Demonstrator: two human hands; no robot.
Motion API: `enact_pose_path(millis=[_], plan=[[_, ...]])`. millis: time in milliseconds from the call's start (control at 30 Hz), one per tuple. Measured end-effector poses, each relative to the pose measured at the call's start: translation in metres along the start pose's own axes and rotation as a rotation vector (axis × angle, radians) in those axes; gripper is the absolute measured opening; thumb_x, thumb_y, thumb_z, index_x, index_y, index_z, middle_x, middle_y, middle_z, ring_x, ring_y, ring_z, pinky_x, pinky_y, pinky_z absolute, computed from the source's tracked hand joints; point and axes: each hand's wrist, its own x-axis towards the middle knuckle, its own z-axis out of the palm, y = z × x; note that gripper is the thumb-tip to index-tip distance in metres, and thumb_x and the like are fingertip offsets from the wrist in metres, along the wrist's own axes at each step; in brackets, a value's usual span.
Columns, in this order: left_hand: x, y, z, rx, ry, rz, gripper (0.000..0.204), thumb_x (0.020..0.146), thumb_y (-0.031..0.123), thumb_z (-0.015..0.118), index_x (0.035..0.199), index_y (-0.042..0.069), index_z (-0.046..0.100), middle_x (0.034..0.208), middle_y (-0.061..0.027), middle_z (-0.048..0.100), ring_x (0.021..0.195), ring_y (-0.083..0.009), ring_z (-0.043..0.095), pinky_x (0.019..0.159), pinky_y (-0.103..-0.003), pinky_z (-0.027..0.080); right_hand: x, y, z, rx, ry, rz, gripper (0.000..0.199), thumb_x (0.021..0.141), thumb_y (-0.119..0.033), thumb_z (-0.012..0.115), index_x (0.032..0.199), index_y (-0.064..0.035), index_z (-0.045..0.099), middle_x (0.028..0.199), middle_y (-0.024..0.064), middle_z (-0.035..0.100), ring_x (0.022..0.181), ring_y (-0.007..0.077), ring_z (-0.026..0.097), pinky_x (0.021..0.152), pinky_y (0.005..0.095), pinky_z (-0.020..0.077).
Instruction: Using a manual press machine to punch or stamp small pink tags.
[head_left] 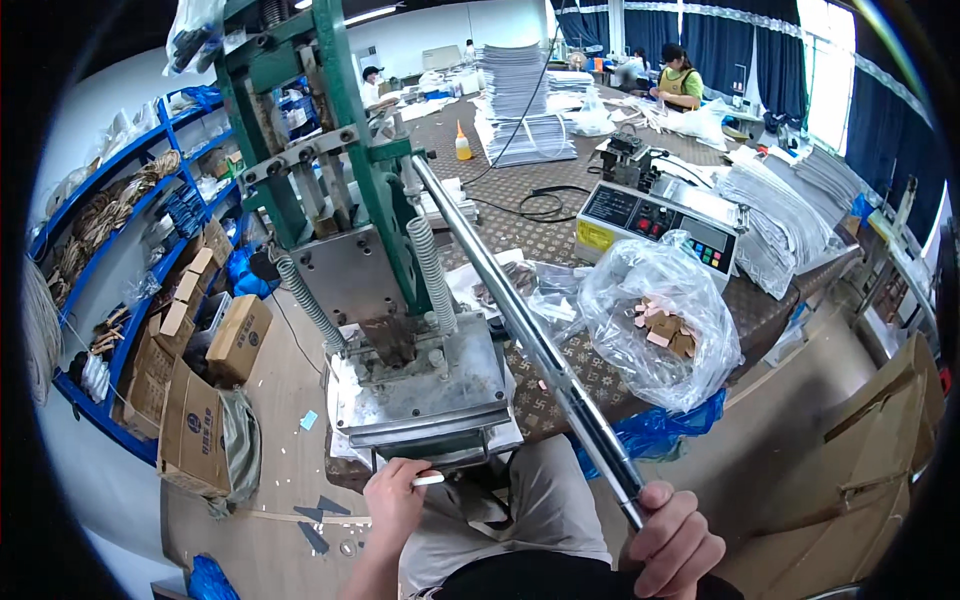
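A green manual lever press with two coil springs stands before me on the table. Its long shiny metal lever slants down toward me on the right. My right hand is wrapped round the dark lower end of that lever. Just below the front edge of the press's metal base, my left hand is closed on a small white piece that sticks out past the fingers; its kind does not show. Right of the lever, a clear plastic bag holds small pink and brown pieces.
A control box with buttons stands behind the bag. Paper stacks and a yellow glue bottle are farther back. Blue shelves and cardboard boxes stand left; large cardboard lies right. Another person sits far off.
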Motion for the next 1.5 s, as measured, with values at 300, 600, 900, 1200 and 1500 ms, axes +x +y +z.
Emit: enact_pose_path(millis=[300, 600, 900, 1200, 1500], plan=[[0.001, 0.001, -0.004, 0.021, -0.051, -0.02, 0.025, 0.073, 0.0, 0.083, 0.096, 0.009, 0.078, 0.091, -0.0083, 0.073, 0.079, -0.0304, 0.071, 0.069, -0.039, 0.056, -0.026, -0.017, -0.01, -0.005, -0.071, 0.155, 0.019, 0.098, -0.029, 0.075, 0.092, -0.0137, 0.066, 0.1, 0.0039, 0.073, 0.102, 0.0304, 0.062, 0.123, 0.0567, 0.0281], [0.006, 0.0, -0.002, 0.028, -0.04, -0.021, 0.021, 0.077, 0.002, 0.083, 0.097, 0.009, 0.079, 0.091, -0.0092, 0.074, 0.076, -0.0296, 0.071, 0.066, -0.038, 0.055, -0.026, -0.017, -0.023, -0.03, -0.171, 0.228, 0.019, 0.097, -0.03, 0.076, 0.094, -0.0119, 0.069, 0.106, 0.0045, 0.075, 0.111, 0.0318, 0.063, 0.126, 0.0567, 0.0236], [0.023, 0.021, -0.028, -0.139, 0.103, 0.074, 0.014, 0.082, 0.002, 0.081, 0.095, 0.006, 0.078, 0.09, -0.0104, 0.073, 0.073, -0.0273, 0.068, 0.063, -0.035, 0.052, -0.035, -0.028, -0.031, -0.086, -0.228, 0.254, 0.036, 0.092, -0.047, 0.08, 0.106, -0.0142, 0.075, 0.113, 0.0015, 0.072, 0.108, 0.0273, 0.061, 0.126, 0.0585, 0.0277], [0.06, 0.082, -0.171, -0.577, 0.75, 0.97, 0.03, 0.101, 0.047, 0.07, 0.101, 0.017, 0.072, 0.083, 0.0023, 0.056, 0.073, -0.0114, 0.045, 0.057, -0.028, 0.032, 0.049, -0.106, -0.028, -1.027, -0.049, -0.251, 0.034, 0.103, -0.043, 0.062, 0.133, -0.0293, 0.07, 0.146, -0.0029, 0.054, 0.133, 0.0248, 0.044, 0.101, 0.0422, 0.0351], [0.078, 0.129, -0.191, -0.831, 0.586, 1.366, 0.034, 0.109, 0.032, 0.059, 0.142, 0.038, 0.059, 0.12, 0.0195, 0.056, 0.062, -0.0042, 0.034, 0.057, -0.025, 0.022, 0.001, -0.412, -0.174, -0.944, -0.074, -0.105, 0.035, 0.104, -0.043, 0.063, 0.134, -0.0268, 0.069, 0.147, -0.0019, 0.055, 0.132, 0.0249, 0.045, 0.102, 0.0434, 0.0364]])
